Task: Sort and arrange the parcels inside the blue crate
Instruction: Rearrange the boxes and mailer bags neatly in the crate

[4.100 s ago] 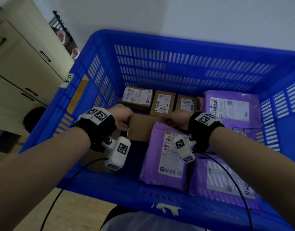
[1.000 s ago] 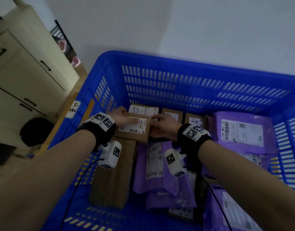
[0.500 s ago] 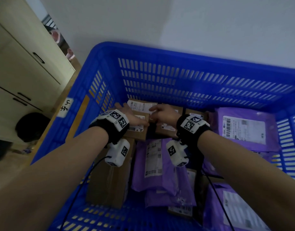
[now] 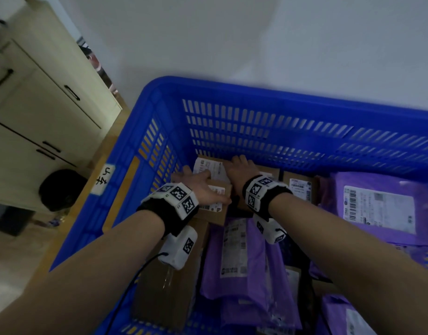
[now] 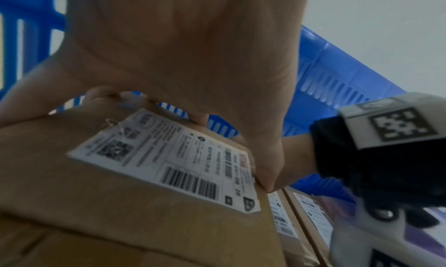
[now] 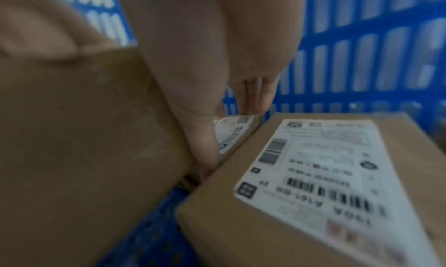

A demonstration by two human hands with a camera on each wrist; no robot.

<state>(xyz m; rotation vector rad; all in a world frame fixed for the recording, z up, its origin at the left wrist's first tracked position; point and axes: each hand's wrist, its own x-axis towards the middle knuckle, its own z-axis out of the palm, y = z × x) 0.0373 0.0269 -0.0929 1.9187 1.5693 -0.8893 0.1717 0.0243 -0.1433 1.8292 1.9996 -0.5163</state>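
Observation:
A small cardboard box [image 4: 216,211] with a white shipping label is held between both hands at the far left corner of the blue crate [image 4: 256,91]. My left hand [image 4: 199,188] grips its left end, thumb on the top right edge [image 5: 265,166] and fingers curled over the far edge. My right hand [image 4: 239,169] holds its right end, with the thumb down between this box [image 6: 84,128] and a neighbouring labelled box [image 6: 313,175]. Under the held box, another labelled box [image 4: 208,166] of the back row shows partly.
More small boxes [image 4: 300,187] line the far wall. Purple mailers lie at the right [image 4: 377,206] and in the middle [image 4: 239,250]. A long cardboard box [image 4: 169,286] lies along the left wall. A cream cabinet [image 4: 38,105] stands outside, left.
Both hands have carried the small box farther toward the crate's far left corner, over the back-row box. Earlier they worked lower, among the mailers and a bigger box.

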